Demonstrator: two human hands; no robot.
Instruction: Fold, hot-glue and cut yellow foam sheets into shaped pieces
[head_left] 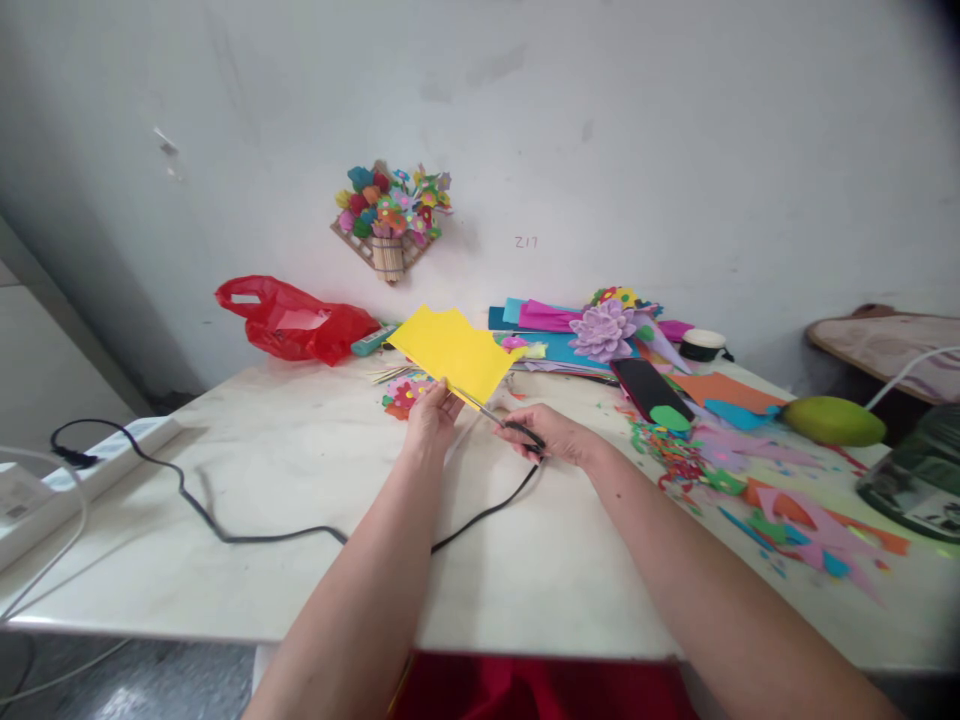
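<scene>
My left hand (431,415) pinches the near edge of a yellow foam sheet (454,350) and holds it up over the white table (300,470). My right hand (551,435) is closed round the black handles of scissors (501,418). Their blades reach into the sheet's lower edge, just right of my left fingers. A small cluster of paper flowers (401,393) lies on the table behind my left hand.
A black cable (247,535) runs across the table from a power strip (112,450) at the left. A red plastic bag (296,322) lies at the back. Coloured sheets, a purple paper flower (604,330), a black phone (649,390) and many scraps cover the right side.
</scene>
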